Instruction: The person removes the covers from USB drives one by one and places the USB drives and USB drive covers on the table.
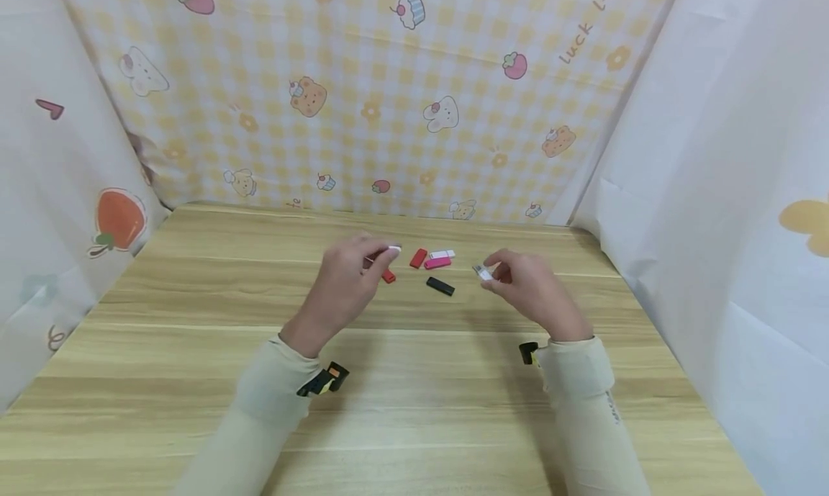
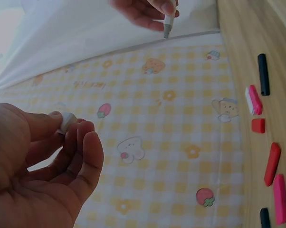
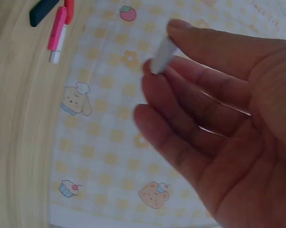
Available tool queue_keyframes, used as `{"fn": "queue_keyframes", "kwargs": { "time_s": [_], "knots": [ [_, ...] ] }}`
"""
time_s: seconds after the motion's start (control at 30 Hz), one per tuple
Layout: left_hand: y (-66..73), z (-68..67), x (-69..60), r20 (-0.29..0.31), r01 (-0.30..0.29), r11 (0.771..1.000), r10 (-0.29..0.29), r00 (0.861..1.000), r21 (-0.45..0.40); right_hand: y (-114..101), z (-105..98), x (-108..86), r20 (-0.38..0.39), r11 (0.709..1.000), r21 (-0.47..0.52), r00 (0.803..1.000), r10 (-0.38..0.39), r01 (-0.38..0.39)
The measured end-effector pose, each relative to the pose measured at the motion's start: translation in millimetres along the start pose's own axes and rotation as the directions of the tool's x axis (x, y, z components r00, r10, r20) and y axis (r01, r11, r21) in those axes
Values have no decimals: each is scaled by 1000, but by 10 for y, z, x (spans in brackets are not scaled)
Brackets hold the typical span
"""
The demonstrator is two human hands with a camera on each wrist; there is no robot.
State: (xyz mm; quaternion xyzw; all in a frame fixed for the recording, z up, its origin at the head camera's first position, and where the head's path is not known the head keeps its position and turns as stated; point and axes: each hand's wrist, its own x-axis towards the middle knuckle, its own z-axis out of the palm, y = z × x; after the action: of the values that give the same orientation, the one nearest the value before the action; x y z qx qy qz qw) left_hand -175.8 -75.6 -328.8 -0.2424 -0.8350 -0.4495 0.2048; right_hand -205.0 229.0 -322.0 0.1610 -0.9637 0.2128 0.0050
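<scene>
My left hand (image 1: 343,276) pinches a small white cap (image 2: 67,122) between thumb and fingers, above the table. To the right, my right hand (image 1: 531,287) holds a white USB stick (image 1: 483,272) by its body, its metal plug bare and pointing away from the fingers. A wide gap separates the two hands. Between them on the table lie a short red piece (image 1: 418,258), a white USB stick (image 1: 443,254) touching a pink one (image 1: 437,263), and a black stick (image 1: 440,286). A red stick (image 1: 388,276) lies partly hidden behind the left hand.
In the left wrist view another pink stick (image 2: 280,199) and a dark one (image 2: 265,218) lie at the lower right, the dark one cut off by the frame. The wooden table (image 1: 414,409) meets a checked cloth (image 1: 363,150) behind; white sheets hang at both sides.
</scene>
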Motion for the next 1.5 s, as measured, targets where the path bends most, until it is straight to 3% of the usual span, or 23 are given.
{"fn": "queue_keyframes", "kwargs": {
  "time_s": [0.1, 0.2, 0.37, 0.53, 0.63, 0.83, 1.03, 1.13, 1.5],
  "knots": [
    [5, 94, -11, 46, 22, 999, -21, 999, -28, 50, 83, 34, 75, 1000, -16, 997, 11, -10],
    [8, 176, -27, 108, 81, 995, -75, 991, -56, 73, 168, 66, 151, 999, -48, 988, 26, -19],
    [14, 291, -43, 215, 195, 978, -177, 960, -67, 66, 295, 97, 279, 995, -95, 958, 61, -36],
    [7, 407, -63, 284, 247, 967, -219, 934, -66, 73, 391, 117, 365, 990, -131, 926, 97, -53],
    [-5, 478, -75, 305, 242, 969, -218, 927, -43, 73, 437, 118, 384, 988, -134, 915, 124, -78],
    [-27, 594, -100, 316, 208, 978, -199, 928, 4, 48, 490, 102, 414, 980, -159, 892, 179, -122],
    [-39, 645, -122, 318, 195, 980, -196, 928, 36, 25, 522, 89, 483, 962, -163, 833, 272, -220],
    [-42, 654, -127, 323, 203, 978, -205, 924, 42, 26, 539, 89, 505, 957, -164, 813, 290, -240],
    [-37, 690, -156, 355, 210, 975, -222, 908, 73, 38, 594, 106, 509, 956, -163, 809, 295, -246]
  ]
}}
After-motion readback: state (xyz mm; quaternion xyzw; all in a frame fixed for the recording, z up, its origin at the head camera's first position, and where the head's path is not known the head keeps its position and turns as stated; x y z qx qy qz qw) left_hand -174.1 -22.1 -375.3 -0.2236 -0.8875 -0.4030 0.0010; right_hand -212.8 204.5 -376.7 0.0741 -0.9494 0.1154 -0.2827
